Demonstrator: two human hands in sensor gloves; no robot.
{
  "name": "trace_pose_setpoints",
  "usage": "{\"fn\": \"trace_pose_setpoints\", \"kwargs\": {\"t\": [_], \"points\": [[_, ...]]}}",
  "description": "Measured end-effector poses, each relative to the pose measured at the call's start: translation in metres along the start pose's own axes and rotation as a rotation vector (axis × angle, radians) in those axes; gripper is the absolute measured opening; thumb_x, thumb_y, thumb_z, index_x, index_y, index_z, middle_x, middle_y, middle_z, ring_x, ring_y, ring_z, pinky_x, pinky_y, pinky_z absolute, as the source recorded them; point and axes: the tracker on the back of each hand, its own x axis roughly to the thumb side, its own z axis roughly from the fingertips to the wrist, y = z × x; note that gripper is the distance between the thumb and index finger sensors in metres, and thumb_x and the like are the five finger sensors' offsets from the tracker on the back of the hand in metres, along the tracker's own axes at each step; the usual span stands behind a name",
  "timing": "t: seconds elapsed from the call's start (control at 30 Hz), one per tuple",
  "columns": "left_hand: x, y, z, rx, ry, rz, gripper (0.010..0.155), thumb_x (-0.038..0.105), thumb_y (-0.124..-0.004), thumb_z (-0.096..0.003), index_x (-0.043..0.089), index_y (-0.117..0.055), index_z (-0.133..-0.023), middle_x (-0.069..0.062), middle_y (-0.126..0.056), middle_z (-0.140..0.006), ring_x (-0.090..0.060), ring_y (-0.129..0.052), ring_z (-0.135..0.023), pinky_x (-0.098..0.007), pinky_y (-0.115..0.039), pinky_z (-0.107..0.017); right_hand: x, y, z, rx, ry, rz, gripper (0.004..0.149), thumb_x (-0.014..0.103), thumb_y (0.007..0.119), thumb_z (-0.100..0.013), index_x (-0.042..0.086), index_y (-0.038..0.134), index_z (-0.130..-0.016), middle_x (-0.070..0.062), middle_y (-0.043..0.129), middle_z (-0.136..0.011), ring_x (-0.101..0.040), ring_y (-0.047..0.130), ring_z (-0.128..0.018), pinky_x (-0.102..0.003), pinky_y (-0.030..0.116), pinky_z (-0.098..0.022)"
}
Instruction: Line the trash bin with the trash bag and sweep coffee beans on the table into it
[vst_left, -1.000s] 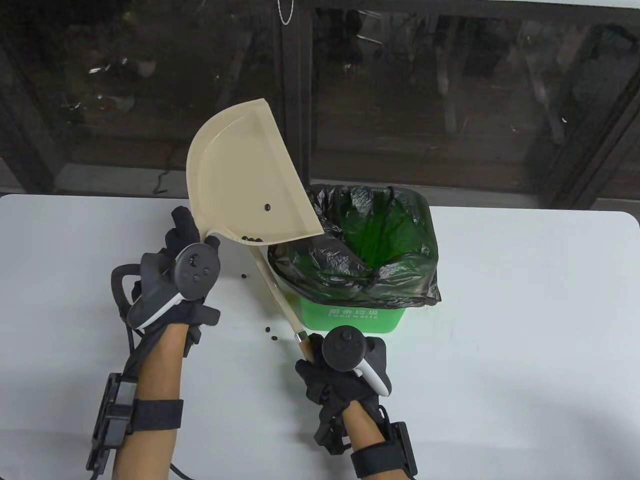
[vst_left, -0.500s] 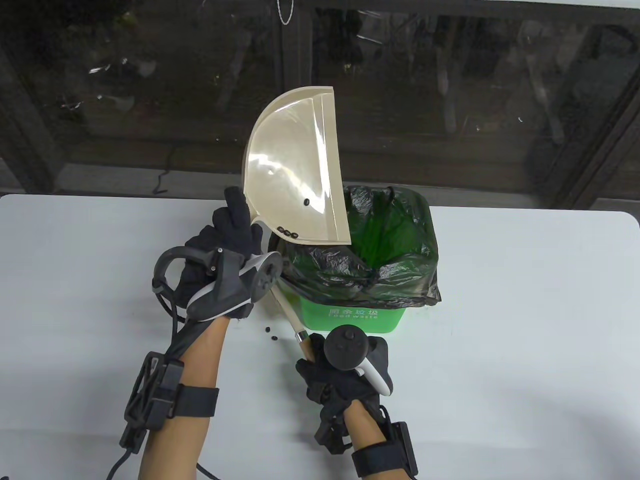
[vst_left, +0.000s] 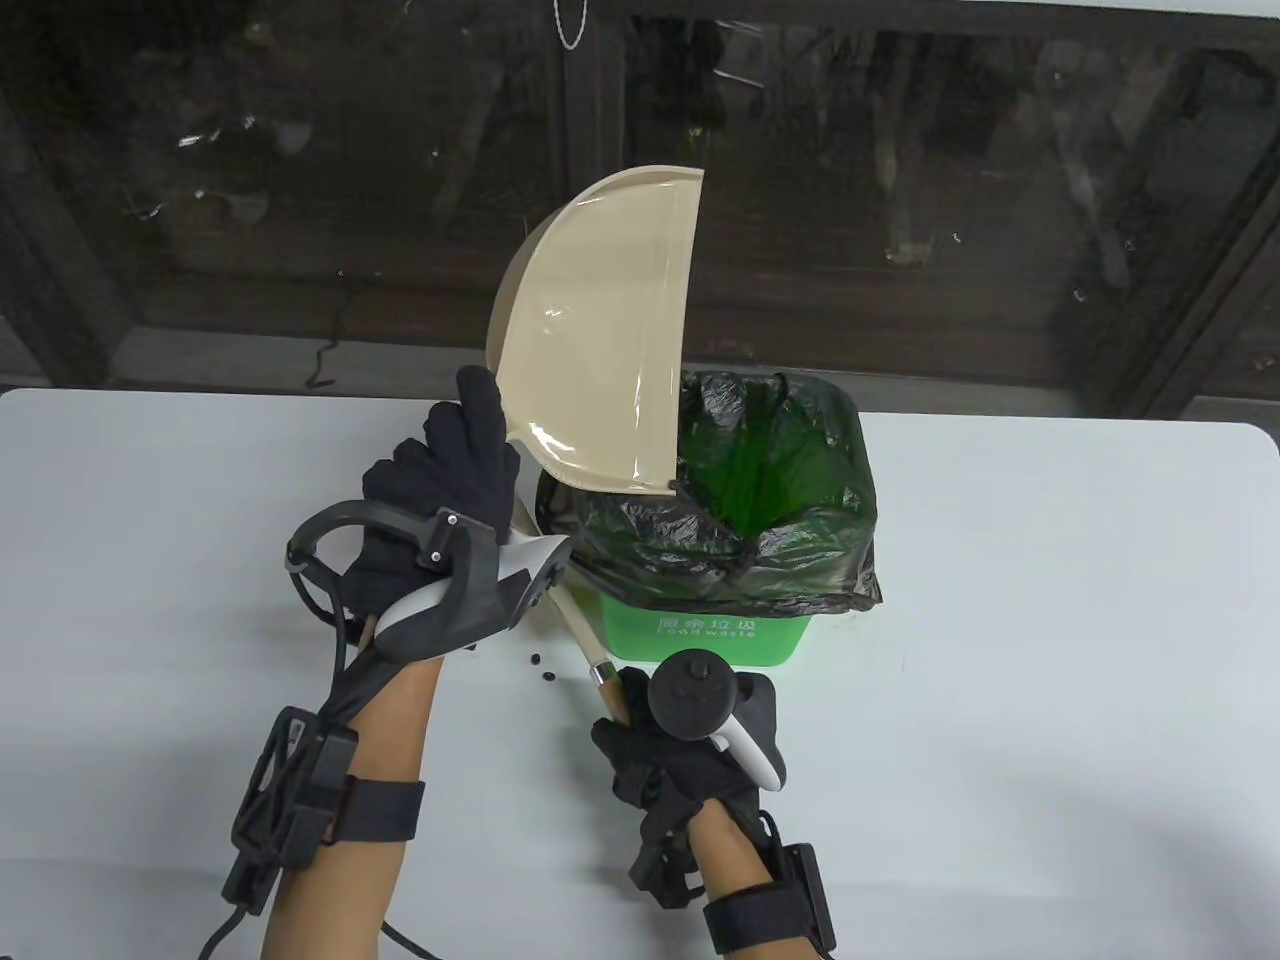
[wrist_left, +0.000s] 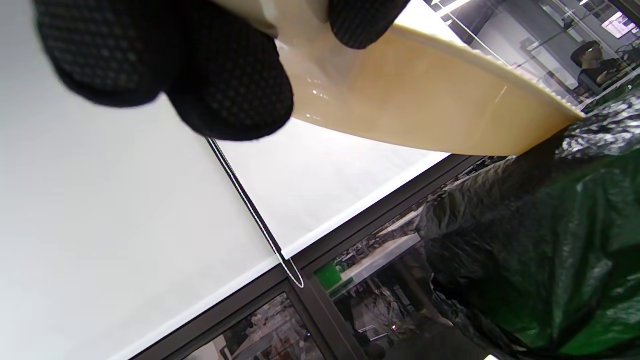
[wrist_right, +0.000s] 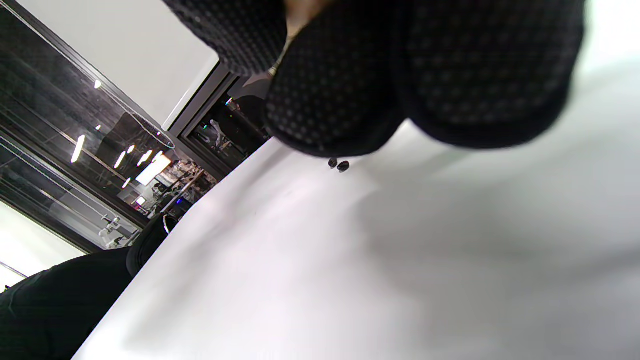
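- Your left hand (vst_left: 440, 480) grips the handle end of the dustpan (vst_left: 600, 340), fingers curled round it; the left wrist view shows fingertips (wrist_left: 230, 90) pressed on the cream plastic.
- The dustpan is a glossy cream half-round, tipped up on edge, its lower corner over the near-left rim of the bin (vst_left: 700, 630).
- The bin is green with a white label on the front, lined with a dark bag (vst_left: 800, 560) folded over the rim; it stands mid-table (vst_left: 1050, 600).
- Your right hand (vst_left: 680, 750) is closed round the wooden handle of the brush (vst_left: 575, 620), which slants up toward the bin.
- Two beans (vst_left: 541, 668) lie on the table between your hands, just left of the brush handle.
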Motion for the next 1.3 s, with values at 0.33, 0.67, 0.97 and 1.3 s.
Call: {"fn": "trace_pose_setpoints", "kwargs": {"t": [0.33,0.67,0.97,1.3], "points": [[-0.030,-0.014,0.019,-0.032,0.112,0.270,0.067,0.030,-0.055,-0.0735,-0.017,-0.031,-0.115,-0.025,-0.073,-0.097,-0.030,-0.100,-0.047,-0.049,-0.084,-0.040,0.000,0.000,0.000,-0.005,-0.002,0.004,0.065,0.031,0.071,-0.054,-0.005,0.041,-0.100,-0.013,0.084,-0.071,-0.008,0.098,-0.031,-0.033,0.090,-0.018],[-0.069,-0.064,0.069,-0.108,0.250,0.568,0.067,0.031,-0.056,-0.0736,-0.016,-0.031,-0.115,-0.025,-0.074,-0.097,-0.030,-0.100,-0.048,-0.049,-0.084,-0.041,0.000,-0.001,0.001,-0.015,0.002,0.016,0.066,0.031,0.071,-0.054,-0.005,0.041,-0.100,-0.013,0.084,-0.071,-0.008,0.098,-0.031,-0.033,0.090,-0.018],[-0.082,-0.110,0.112,-0.183,0.334,0.670,0.067,0.030,-0.056,-0.0737,-0.017,-0.032,-0.115,-0.025,-0.074,-0.096,-0.030,-0.100,-0.048,-0.049,-0.084,-0.041,0.002,0.001,0.001,-0.010,0.002,0.043,0.065,0.031,0.071,-0.054,-0.005,0.041,-0.100,-0.013,0.084,-0.071,-0.008,0.098,-0.031,-0.033,0.090,-0.017],[-0.061,-0.156,0.152,-0.284,0.340,0.718,0.067,0.031,-0.056,-0.0736,-0.016,-0.032,-0.115,-0.024,-0.074,-0.096,-0.030,-0.100,-0.048,-0.049,-0.084,-0.041,0.002,0.001,0.001,-0.010,0.005,0.046,0.066,0.031,0.071,-0.054,-0.005,0.041,-0.100,-0.012,0.083,-0.071,-0.008,0.098,-0.031,-0.033,0.090,-0.018]]}}
